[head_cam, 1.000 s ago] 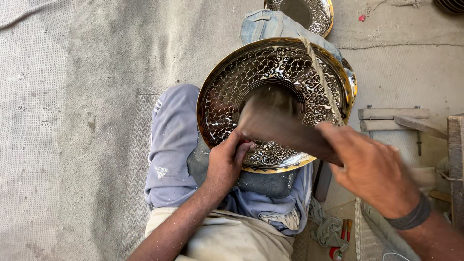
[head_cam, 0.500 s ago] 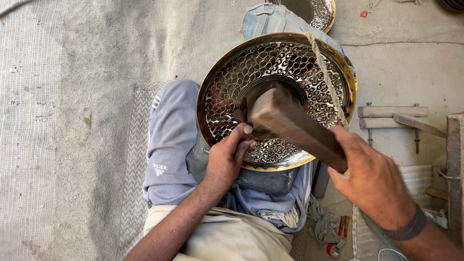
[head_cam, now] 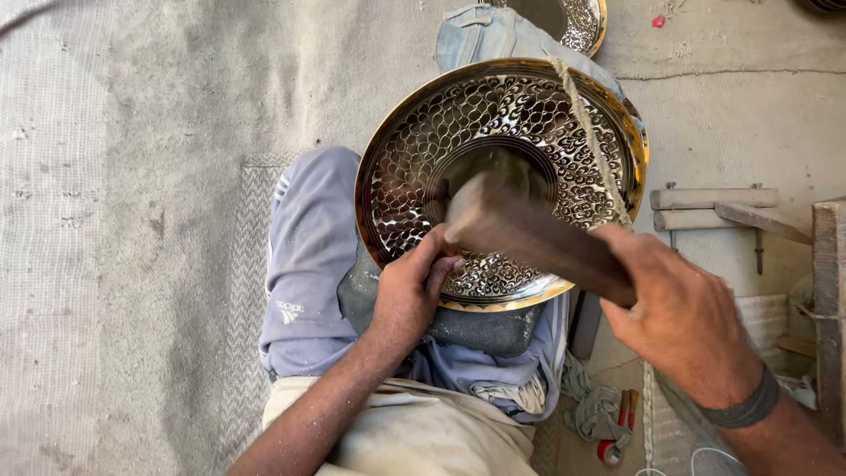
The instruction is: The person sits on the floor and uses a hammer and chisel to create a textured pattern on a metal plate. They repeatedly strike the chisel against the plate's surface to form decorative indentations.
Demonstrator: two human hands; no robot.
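Head view looks straight down on a grey concrete floor [head_cam: 159, 176], rough and dusty, with a woven mat [head_cam: 53, 264] along its left side. In the middle sits the person, legs in pale blue trousers [head_cam: 308, 256], with a large round brass tray [head_cam: 502, 181] resting on the lap and a dark block [head_cam: 480, 328] under its near edge. The tray is shiny, pierced and chased all over with small scale-like loops around a plain dark centre, and a rope [head_cam: 592, 141] runs across its right half. A second patterned tray [head_cam: 577, 18] shows at the far edge.

Compared with a second ago, the wooden mallet [head_cam: 529, 238] has swung down: its blunt head, then raised and blurred above the tray's middle, now sits low over the near part of the centre ring, close to the left hand. That reads as one stroke in a run of hammering on the metal.

The right hand [head_cam: 683, 322] has its fingers wrapped tight round the mallet handle. The left hand [head_cam: 410, 291] has its fingers pressed together, pinching a small tool against the tray's near rim; the tool itself is too hidden to name.
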